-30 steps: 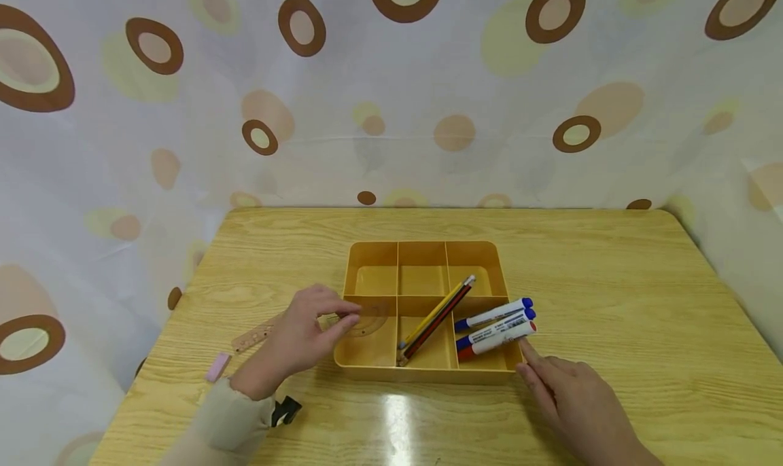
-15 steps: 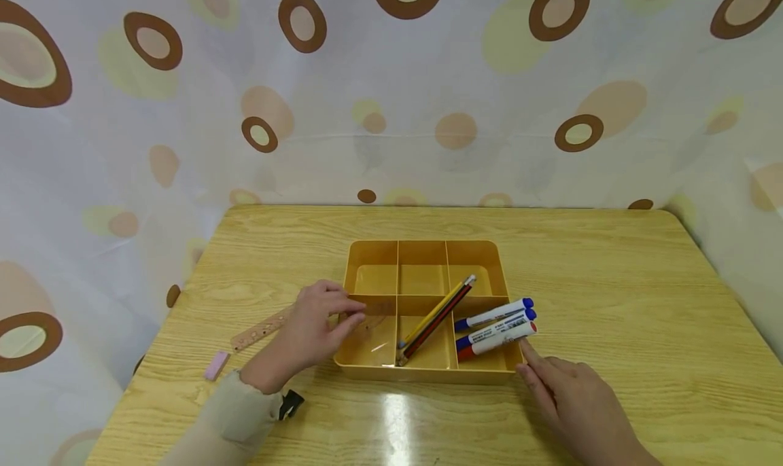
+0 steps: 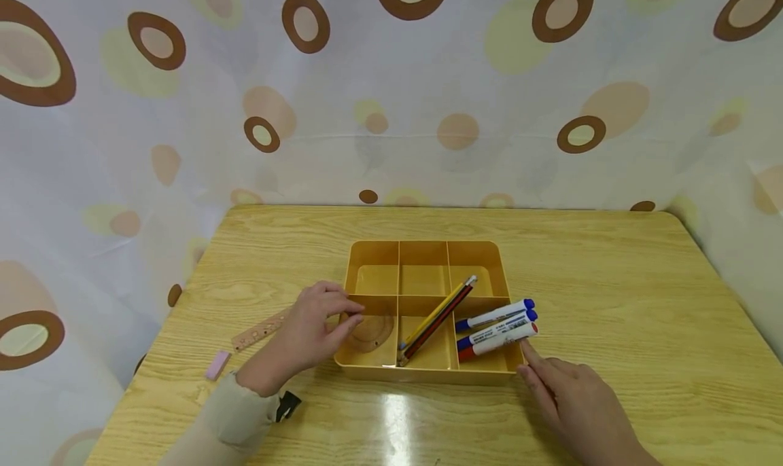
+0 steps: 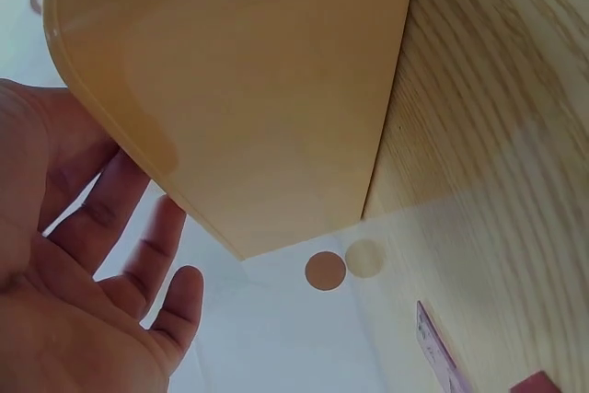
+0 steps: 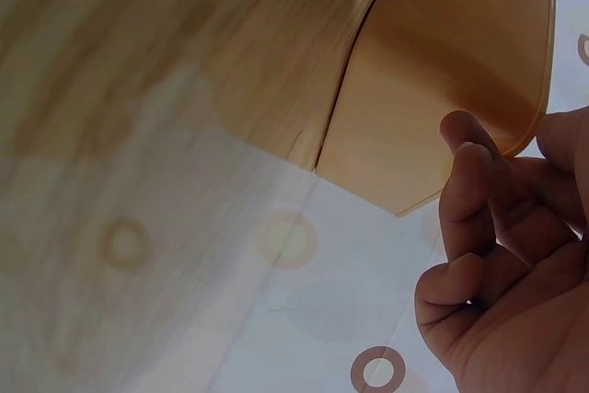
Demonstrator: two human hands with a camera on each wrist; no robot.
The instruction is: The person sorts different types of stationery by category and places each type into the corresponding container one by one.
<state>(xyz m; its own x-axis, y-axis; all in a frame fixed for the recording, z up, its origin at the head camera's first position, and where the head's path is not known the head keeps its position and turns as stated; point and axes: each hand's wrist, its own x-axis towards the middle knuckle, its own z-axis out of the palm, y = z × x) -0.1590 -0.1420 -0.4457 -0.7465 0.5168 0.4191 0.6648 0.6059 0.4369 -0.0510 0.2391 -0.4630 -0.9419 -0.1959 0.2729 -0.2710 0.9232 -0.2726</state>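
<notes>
An orange six-compartment organizer tray (image 3: 428, 375) sits on the wooden table. My left hand (image 3: 308, 327) hovers at its left side, fingers loosely bent over the rim and nothing between them. Below the fingertips, a clear protractor (image 3: 370, 337) lies in the front-left compartment. My right hand (image 3: 571, 391) holds the tray's front-right corner between thumb and index finger; in the right wrist view the index fingertip (image 5: 460, 126) touches the outer wall. A yellow pencil (image 3: 436, 312) and a red-and-black pencil (image 3: 437, 323) slant in the front-middle compartment. Three whiteboard markers (image 3: 498, 328) lean in the front-right one.
Left of the tray lie a pinkish ruler (image 3: 253, 334), partly behind the left hand, and a small pink eraser (image 3: 218, 365). A small black piece (image 3: 287, 406) shows by the left cuff. A patterned curtain (image 3: 391, 160) hangs behind the table (image 3: 612, 282).
The protractor, upright by my left fingertips a second ago, has dropped to lie in the front-left compartment. My left hand shifted slightly right and up. My right hand has stayed put.
</notes>
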